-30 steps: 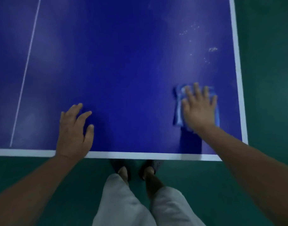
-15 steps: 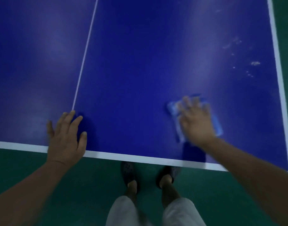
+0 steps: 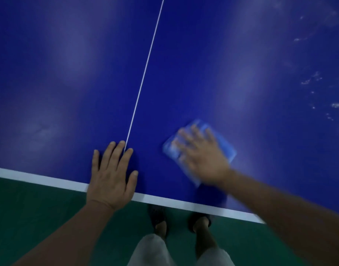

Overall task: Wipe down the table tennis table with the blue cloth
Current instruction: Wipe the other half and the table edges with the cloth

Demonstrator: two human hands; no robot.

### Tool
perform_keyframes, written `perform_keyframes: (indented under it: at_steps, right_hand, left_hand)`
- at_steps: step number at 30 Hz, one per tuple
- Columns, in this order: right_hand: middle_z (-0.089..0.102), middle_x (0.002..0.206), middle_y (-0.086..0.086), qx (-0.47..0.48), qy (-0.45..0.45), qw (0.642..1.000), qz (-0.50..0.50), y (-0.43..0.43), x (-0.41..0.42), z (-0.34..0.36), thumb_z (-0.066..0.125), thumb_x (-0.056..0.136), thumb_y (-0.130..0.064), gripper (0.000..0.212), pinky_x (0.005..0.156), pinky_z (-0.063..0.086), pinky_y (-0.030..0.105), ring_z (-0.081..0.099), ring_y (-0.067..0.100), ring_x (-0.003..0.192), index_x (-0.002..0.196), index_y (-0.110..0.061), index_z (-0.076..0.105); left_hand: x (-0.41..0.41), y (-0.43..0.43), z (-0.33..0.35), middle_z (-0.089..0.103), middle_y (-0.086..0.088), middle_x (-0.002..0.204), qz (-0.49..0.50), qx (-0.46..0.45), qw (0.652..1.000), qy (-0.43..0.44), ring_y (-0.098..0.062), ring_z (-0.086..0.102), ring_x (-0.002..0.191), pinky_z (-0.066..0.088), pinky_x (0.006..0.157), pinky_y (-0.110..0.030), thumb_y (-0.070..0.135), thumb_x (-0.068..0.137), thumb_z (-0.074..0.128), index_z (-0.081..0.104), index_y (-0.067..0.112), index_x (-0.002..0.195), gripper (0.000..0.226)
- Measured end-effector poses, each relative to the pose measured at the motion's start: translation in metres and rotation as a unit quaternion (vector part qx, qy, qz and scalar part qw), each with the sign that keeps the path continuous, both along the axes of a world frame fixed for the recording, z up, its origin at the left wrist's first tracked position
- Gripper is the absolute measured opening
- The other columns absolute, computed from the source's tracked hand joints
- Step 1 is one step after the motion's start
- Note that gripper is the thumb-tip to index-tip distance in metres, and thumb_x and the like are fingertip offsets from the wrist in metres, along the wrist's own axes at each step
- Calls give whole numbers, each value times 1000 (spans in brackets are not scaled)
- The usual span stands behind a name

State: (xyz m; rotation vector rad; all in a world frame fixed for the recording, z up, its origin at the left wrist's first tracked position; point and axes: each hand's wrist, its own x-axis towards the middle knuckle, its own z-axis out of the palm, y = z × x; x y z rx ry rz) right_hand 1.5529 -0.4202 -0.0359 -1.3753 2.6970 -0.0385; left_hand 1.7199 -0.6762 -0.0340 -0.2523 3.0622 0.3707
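Right hand point(image 3: 201, 158), fingers straight, presses the blue cloth point(image 3: 227, 149) right of the centre line point(image 3: 145, 73); left hand point(image 3: 111, 175) braces flat on that line, so overlapping, even-pressure strokes serve best.

An indoor sports or games hall is indicated by a dark blue table tennis table point(image 3: 241, 54), marked with a thin white centre line point(image 3: 145, 73) and a white edge band point(image 3: 39, 178), and by the smooth green floor point(image 3: 39, 217) seen beneath it.
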Motion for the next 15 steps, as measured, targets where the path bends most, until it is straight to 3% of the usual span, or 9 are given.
perform_keyframes:
  at_steps: [2,4,5,6,8,10,13,15]
  right_hand:
    - [41,157,9,4,22,984,-178,15,-70,2,29,101,-43,53,110,28,68,34,40,145,149,-25,44]
    - [24,165,2,-2,-20,924,-383,4,-122,14,25,102,-46,56,117,14,66,16,35,152,155,-31,33]
    - [15,168,-1,-7,-43,895,-445,-15,-134,18,26,103,-47,56,119,8,64,8,33,154,157,-34,26]
    - [11,168,-2,-8,-45,888,-457,-39,-133,20,26,105,-46,55,120,5,63,4,33,154,158,-34,22]
    - [15,168,1,-2,-26,940,-339,-90,-102,16,25,105,-45,55,119,8,63,8,36,154,158,-32,26]
    - [23,166,4,1,-24,991,-134,-126,-27,11,22,101,-45,57,117,10,63,14,38,152,155,-30,33]
    - [32,162,3,15,-63,996,55,-100,107,11,39,97,-44,54,119,11,62,17,36,152,148,-29,47]
    - [39,159,2,18,-78,990,118,-54,125,13,50,99,-45,48,119,19,61,24,34,151,144,-31,51]
  left_hand:
    - [-1,0,0,34,-12,160,-3,-5,1000,-9,-31,24,151,15,119,-65,47,97,30,44,9,147,64]
    - [0,-1,-1,33,-12,161,-5,-4,1000,-8,-30,23,152,14,120,-64,49,98,28,43,9,148,65]
    - [0,-1,-2,32,-12,161,-3,1,1000,-4,-29,22,152,13,120,-63,50,100,26,41,9,149,66]
    - [1,-2,-3,30,-12,162,1,10,1000,3,-29,21,152,12,121,-63,51,101,23,38,7,150,68]
    - [3,-2,-4,25,-14,164,14,38,999,23,-29,19,153,11,122,-60,53,102,20,31,4,153,72]
    - [3,-4,-4,23,-17,164,27,76,995,53,-29,19,153,10,123,-57,52,101,23,28,2,154,73]
    - [3,-6,-3,26,-16,163,38,109,991,73,-28,20,153,10,124,-56,50,101,27,32,3,153,71]
    - [4,-6,-3,28,-14,162,20,97,993,62,-28,19,153,10,123,-59,51,101,25,38,6,151,69]
